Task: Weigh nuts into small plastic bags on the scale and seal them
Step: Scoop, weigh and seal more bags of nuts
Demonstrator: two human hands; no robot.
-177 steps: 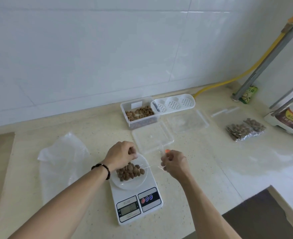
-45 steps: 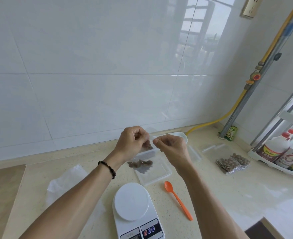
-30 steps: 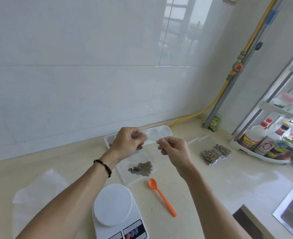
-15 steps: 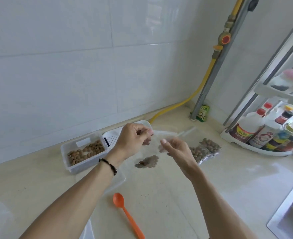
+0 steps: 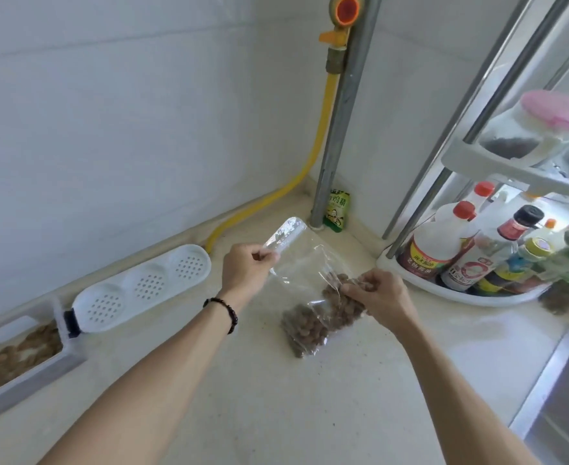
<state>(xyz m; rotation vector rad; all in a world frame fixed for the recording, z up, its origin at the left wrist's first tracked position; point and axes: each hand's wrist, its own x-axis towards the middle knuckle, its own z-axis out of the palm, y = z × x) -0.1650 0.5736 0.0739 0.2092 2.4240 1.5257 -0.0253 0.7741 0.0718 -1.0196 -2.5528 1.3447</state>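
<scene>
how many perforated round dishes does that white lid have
3, in a row along the white lid: left, middle, right. None looks hidden.

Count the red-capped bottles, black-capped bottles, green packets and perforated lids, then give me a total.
Red-capped bottles: 2
Black-capped bottles: 1
Green packets: 1
Perforated lids: 1
Total: 5
</scene>
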